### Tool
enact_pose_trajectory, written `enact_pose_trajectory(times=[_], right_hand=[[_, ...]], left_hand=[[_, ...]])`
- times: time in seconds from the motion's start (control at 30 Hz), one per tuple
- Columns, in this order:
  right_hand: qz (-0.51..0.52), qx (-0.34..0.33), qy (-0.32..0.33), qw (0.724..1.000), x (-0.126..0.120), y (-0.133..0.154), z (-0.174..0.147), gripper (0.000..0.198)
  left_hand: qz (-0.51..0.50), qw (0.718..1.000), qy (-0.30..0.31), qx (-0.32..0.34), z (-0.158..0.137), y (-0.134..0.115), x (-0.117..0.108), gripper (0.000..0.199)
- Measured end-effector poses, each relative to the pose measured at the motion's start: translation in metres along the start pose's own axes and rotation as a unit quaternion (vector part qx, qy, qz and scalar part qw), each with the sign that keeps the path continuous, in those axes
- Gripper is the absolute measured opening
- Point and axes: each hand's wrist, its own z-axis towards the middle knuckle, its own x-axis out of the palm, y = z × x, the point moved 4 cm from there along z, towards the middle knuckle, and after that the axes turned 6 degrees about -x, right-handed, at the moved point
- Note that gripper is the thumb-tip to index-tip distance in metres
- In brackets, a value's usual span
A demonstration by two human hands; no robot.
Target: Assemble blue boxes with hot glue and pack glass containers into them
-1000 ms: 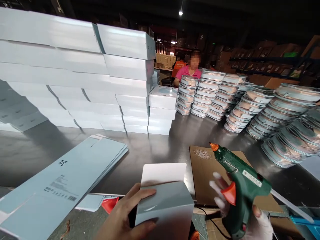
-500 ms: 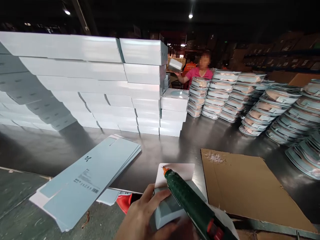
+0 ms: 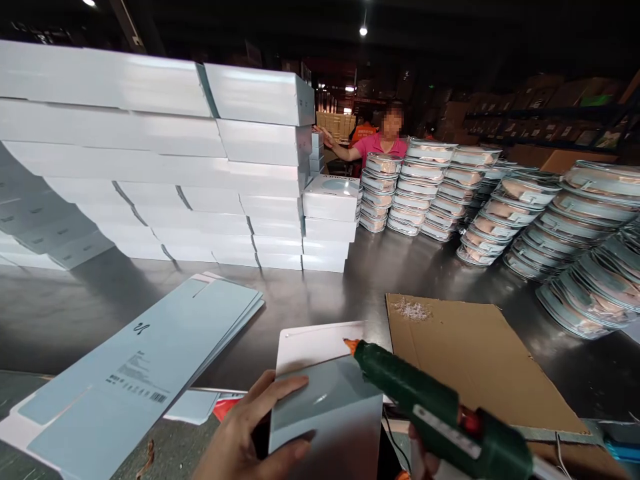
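My left hand grips the left side of a pale blue cardboard box, thumb on the near face and fingers over the top edge. The box's white flap stretches out on the far side, with a small glue spot near its left corner. My right hand, mostly hidden below the tool, is closed on a dark green hot glue gun. The gun's orange nozzle is at the right part of the flap; whether it touches I cannot tell. Left of the box lie flat pale blue box blanks.
A wall of stacked white boxes stands at the back left of the metal table. Stacks of glass containers line the right. A brown cardboard sheet lies right of the gun. A person stands behind the stacks.
The glue gun's nozzle has moved right across the flap from its left corner. The box has tilted, showing more of its near face. The person opposite no longer holds a box up.
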Motion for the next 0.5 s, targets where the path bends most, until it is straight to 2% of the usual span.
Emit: enact_pose_trajectory(times=[0.1,0.17,0.2,0.23,0.3,0.37,0.4,0.43,0.5], right_hand=[[0.111,0.078,-0.043,0.990,-0.019,-0.005,0.016,0.039],[0.195,0.184,-0.125,0.955,-0.043,-0.017,0.028,0.040],[0.205,0.242,-0.164,0.934,-0.058,-0.024,0.031,0.041],[0.182,0.292,-0.193,0.919,-0.073,-0.029,0.033,0.042],[0.077,0.339,-0.209,0.914,-0.101,-0.034,0.031,0.038],[-0.011,0.331,-0.196,0.923,-0.113,-0.032,0.024,0.035],[-0.026,0.317,-0.194,0.928,-0.110,-0.030,0.020,0.037],[-0.022,0.291,-0.181,0.939,-0.101,-0.027,0.016,0.045],[0.006,0.212,-0.109,0.971,-0.063,-0.022,0.013,0.077]], left_hand=[[-0.086,0.994,0.060,0.003,0.001,0.008,-0.005,0.053],[-0.112,0.990,0.086,0.008,0.003,0.015,-0.005,0.053],[-0.114,0.989,0.095,0.017,0.003,0.018,-0.004,0.053],[-0.113,0.988,0.102,0.030,0.003,0.022,-0.002,0.054],[-0.100,0.987,0.115,0.054,0.004,0.029,0.003,0.055],[-0.081,0.987,0.128,0.048,0.004,0.038,0.009,0.058],[-0.070,0.988,0.133,0.036,0.003,0.042,0.012,0.059],[-0.062,0.988,0.138,0.022,0.003,0.046,0.014,0.061],[-0.056,0.988,0.147,0.006,0.002,0.049,0.019,0.063]])
